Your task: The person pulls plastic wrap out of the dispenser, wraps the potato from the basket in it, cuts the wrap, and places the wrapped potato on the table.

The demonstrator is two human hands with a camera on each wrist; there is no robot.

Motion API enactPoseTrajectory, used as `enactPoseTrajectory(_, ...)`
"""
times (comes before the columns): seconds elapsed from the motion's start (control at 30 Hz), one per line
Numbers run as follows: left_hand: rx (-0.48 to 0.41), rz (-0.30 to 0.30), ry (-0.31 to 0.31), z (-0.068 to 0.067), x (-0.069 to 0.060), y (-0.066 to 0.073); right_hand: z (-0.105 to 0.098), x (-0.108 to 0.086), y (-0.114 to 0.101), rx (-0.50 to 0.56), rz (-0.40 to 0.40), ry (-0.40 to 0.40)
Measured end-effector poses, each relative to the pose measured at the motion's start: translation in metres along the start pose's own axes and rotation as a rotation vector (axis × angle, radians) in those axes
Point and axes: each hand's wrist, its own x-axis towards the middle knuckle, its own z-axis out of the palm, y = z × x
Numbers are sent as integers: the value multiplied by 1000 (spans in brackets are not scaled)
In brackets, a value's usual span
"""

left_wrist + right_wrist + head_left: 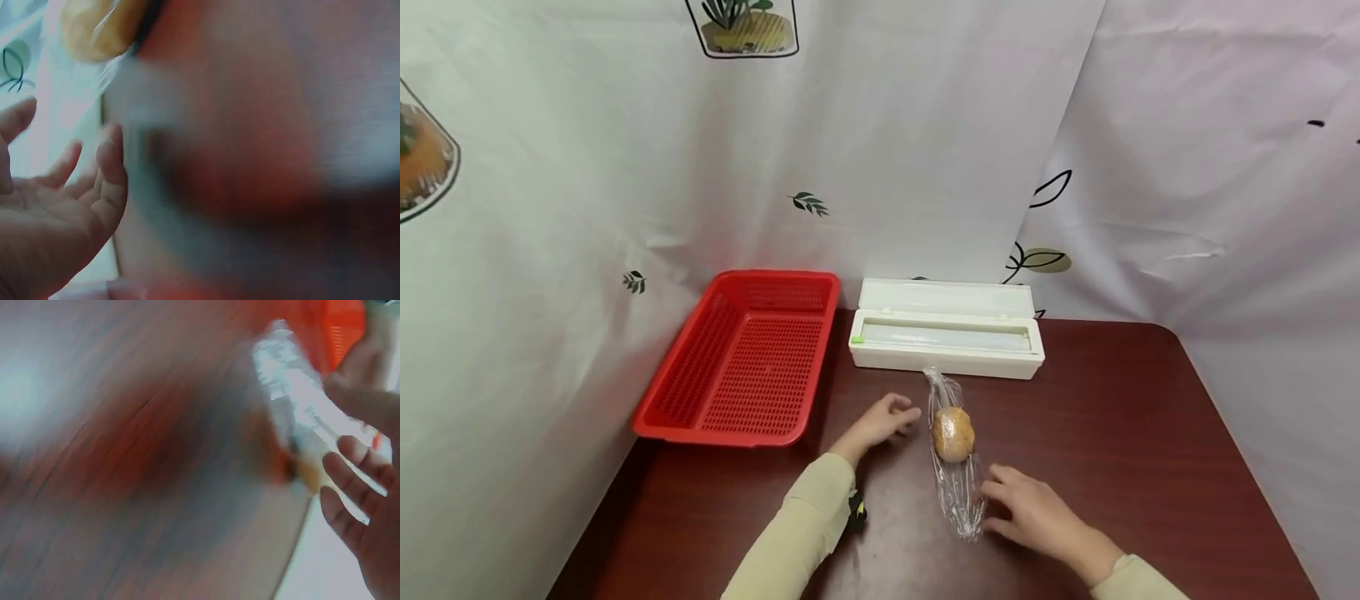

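Note:
A round golden-brown bread roll [953,435] lies wrapped in clear plastic wrap [961,500] on the table, the loose ends of the wrap gathered above and below it. To its left my left hand [883,418] hovers with fingers loosely bent and nothing in them. Near the wrap's lower end is my right hand [1030,510], fingers relaxed and spread; whether a fingertip touches the wrap, I cannot tell. In the right wrist view the crumpled wrap [281,369] shows beyond the fingers. The roll [100,28] appears at the top of the left wrist view.
A white wrap dispenser box [947,362] with its lid raised stands at the back, a roll of film inside. At the left sits a red plastic basket [726,435]. The dark red-brown table [1120,417] meets a printed white curtain [910,150] behind.

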Motion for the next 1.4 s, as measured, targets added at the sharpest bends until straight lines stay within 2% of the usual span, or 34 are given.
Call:
enactPoseTrajectory(0.1,42,15,-44,11,-9,-5,9,1,9,-127,-137,-55)
enactPoseTrajectory(0.2,78,32,-6,23,-12,-6,20,2,12,-174,-251,-75)
enactPoseTrajectory(0.3,146,20,77,33,-14,-4,27,6,13,-177,-311,17)
enactPoseTrajectory(0.37,205,2,124,37,-15,-2,27,10,13,-130,-303,111)
enactPoseTrajectory(0.47,277,-33,164,38,-15,0,20,22,12,40,-198,224)
enactPoseTrajectory(0.53,299,-44,168,38,-15,0,14,34,13,187,-61,281)
enactPoseTrajectory(0.6,305,-54,166,36,-14,1,10,46,17,326,110,320)
enactPoseTrajectory(0.73,287,-55,164,36,-13,2,9,69,30,514,465,334)
enactPoseTrajectory(0.83,221,-52,137,36,-11,0,12,79,36,580,646,301)
enactPoseTrajectory(0.9,121,-63,92,34,-10,-2,14,83,38,614,715,290)
enactPoseTrajectory(1.0,-50,-75,21,30,-10,-5,17,86,39,674,778,311)
enactPoseTrajectory(1.1,-122,-77,0,30,-9,-6,19,88,40,744,817,316)
enactPoseTrajectory(1.17,-79,-69,39,33,-10,-5,18,88,41,820,837,287)
enactPoseTrajectory(1.3,45,-83,139,41,-10,-2,7,88,55,1010,888,165)
enactPoseTrajectory(1.37,103,-97,165,44,-10,-1,-3,92,66,1039,899,109)
enactPoseTrajectory(1.4,117,-101,170,46,-9,-1,-8,96,71,1011,895,80)
